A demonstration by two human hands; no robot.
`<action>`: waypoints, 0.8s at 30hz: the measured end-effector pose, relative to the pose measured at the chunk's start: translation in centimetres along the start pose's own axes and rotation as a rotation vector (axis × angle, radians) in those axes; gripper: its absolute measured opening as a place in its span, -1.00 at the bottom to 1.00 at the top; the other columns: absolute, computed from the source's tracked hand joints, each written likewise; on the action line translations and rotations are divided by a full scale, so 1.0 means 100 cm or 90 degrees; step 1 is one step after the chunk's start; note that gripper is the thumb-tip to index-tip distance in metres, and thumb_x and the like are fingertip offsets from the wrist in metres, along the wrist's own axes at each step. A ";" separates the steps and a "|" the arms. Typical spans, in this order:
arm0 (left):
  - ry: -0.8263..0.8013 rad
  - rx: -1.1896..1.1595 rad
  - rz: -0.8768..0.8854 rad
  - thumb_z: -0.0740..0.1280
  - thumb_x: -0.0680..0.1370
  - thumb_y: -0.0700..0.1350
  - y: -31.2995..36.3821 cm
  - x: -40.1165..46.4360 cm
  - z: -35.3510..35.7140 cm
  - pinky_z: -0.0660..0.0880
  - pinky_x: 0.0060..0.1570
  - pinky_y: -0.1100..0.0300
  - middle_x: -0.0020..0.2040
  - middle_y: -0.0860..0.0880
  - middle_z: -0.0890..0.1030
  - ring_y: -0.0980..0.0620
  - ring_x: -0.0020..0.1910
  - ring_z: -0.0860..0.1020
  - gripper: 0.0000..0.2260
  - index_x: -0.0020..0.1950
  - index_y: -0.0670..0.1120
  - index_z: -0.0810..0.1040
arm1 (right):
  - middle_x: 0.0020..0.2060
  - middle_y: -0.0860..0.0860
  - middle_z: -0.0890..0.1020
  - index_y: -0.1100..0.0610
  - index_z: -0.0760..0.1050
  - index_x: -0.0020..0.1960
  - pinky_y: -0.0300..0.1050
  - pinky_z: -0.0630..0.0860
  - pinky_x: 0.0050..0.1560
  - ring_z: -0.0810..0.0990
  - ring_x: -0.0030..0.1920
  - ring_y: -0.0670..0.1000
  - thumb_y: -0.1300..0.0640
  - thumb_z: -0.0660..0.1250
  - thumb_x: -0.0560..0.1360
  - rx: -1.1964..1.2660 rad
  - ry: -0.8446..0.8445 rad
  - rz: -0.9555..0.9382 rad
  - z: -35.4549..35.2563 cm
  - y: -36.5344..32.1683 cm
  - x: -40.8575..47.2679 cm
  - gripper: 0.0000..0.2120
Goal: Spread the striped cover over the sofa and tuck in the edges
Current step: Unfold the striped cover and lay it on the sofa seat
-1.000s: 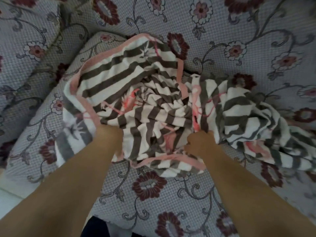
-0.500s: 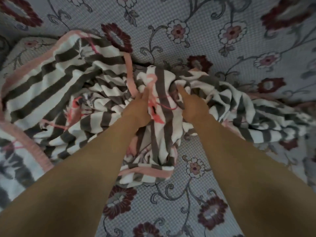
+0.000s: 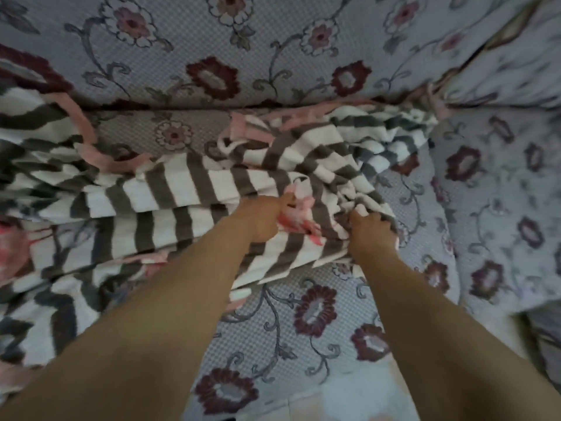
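The striped cover (image 3: 188,189), white with grey-brown bands and a pink trim, lies crumpled across the sofa seat (image 3: 303,314) from the left edge to the right armrest. My left hand (image 3: 261,218) grips a bunched fold of it near the middle, by a pink patch. My right hand (image 3: 370,229) grips another fold just to the right, fingers curled into the cloth. A corner of the cover reaches into the gap by the armrest at the upper right.
The sofa backrest (image 3: 243,50) with its grey floral fabric fills the top. The right armrest (image 3: 498,192) rises beside the cover. Bare floral seat shows in front of my hands, and the seat's front edge (image 3: 334,399) runs along the bottom.
The cover has been pulled out sideways to the right, so it lies longer and flatter across the seat. Both hands shifted right with it and hold new folds.
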State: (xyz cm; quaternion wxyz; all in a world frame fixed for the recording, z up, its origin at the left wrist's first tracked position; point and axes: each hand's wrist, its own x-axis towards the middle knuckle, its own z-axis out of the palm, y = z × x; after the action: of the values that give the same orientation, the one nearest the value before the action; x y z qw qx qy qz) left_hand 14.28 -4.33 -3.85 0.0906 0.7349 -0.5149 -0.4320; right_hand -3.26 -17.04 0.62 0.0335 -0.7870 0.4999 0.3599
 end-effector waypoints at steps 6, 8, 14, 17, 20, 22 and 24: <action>0.236 0.023 -0.042 0.22 0.48 -0.33 -0.027 -0.020 -0.012 0.40 0.26 -0.11 0.41 -0.20 0.33 -0.21 0.36 0.33 -0.49 0.43 -0.11 0.32 | 0.29 0.23 0.35 0.15 0.28 0.32 0.17 0.36 0.23 0.39 0.25 0.27 -0.04 0.35 0.40 0.024 0.190 -0.145 0.015 -0.030 -0.006 -0.43; 0.302 0.077 -0.109 0.25 0.45 -0.35 -0.047 -0.031 -0.021 0.42 0.21 -0.13 0.43 -0.21 0.27 -0.23 0.38 0.28 -0.42 0.46 -0.11 0.26 | 0.28 0.20 0.41 0.17 0.34 0.31 0.15 0.35 0.24 0.41 0.24 0.24 -0.04 0.35 0.39 0.060 0.320 -0.255 0.008 -0.063 -0.004 -0.44; 0.098 0.169 -0.333 0.39 0.46 0.00 -0.124 -0.067 -0.039 0.30 0.33 -0.14 0.51 -0.12 0.14 -0.21 0.46 0.15 -0.16 0.54 -0.07 -0.10 | 0.56 0.09 -0.07 -0.09 -0.08 0.54 0.30 -0.14 0.46 -0.12 0.55 0.18 0.03 0.38 0.41 0.017 0.218 -0.497 -0.015 -0.173 0.020 -0.13; 0.085 0.237 -0.352 0.34 0.48 -0.05 -0.145 -0.076 -0.030 0.36 0.28 -0.13 0.42 -0.09 0.26 -0.19 0.39 0.21 -0.40 0.46 -0.04 0.19 | 0.57 0.05 -0.08 -0.14 -0.28 0.53 0.33 -0.28 0.43 -0.22 0.54 0.22 -0.03 0.45 0.38 -0.106 0.147 -0.545 -0.013 -0.213 0.031 0.04; 0.154 0.192 -0.398 0.21 0.55 -0.18 -0.153 -0.080 -0.027 0.39 0.21 -0.17 0.37 -0.12 0.27 -0.29 0.36 0.24 -0.65 0.34 -0.03 0.38 | 0.20 0.12 0.54 -0.12 -0.19 0.53 0.27 -0.20 0.47 0.38 0.37 0.22 0.06 0.35 0.46 -0.128 0.127 -0.541 -0.002 -0.232 0.035 -0.12; 0.197 0.133 -0.383 0.17 0.56 -0.23 -0.151 -0.076 -0.029 0.44 0.06 -0.16 0.36 -0.15 0.26 -0.34 0.24 0.36 -0.66 0.33 -0.05 0.35 | 0.06 0.11 0.60 -0.14 -0.02 0.51 0.14 0.02 0.47 0.54 0.18 0.18 0.15 0.24 0.50 -0.120 0.130 -0.518 0.000 -0.229 0.038 -0.31; 0.229 0.076 -0.316 0.16 0.56 -0.24 -0.137 -0.063 -0.033 0.45 -0.01 -0.14 0.34 -0.20 0.30 -0.34 0.13 0.46 -0.66 0.34 -0.09 0.31 | 0.16 0.12 0.59 -0.11 0.17 0.46 0.10 0.25 0.37 0.53 0.20 0.18 0.11 0.15 0.56 -0.109 0.151 -0.486 0.001 -0.211 0.043 -0.51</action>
State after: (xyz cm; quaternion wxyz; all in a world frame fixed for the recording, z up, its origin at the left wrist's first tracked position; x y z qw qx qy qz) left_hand 25.32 6.08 -6.38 0.0290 0.9068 -0.3202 -0.2726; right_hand 14.79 -9.82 -8.55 0.0412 -0.9521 0.1407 0.2685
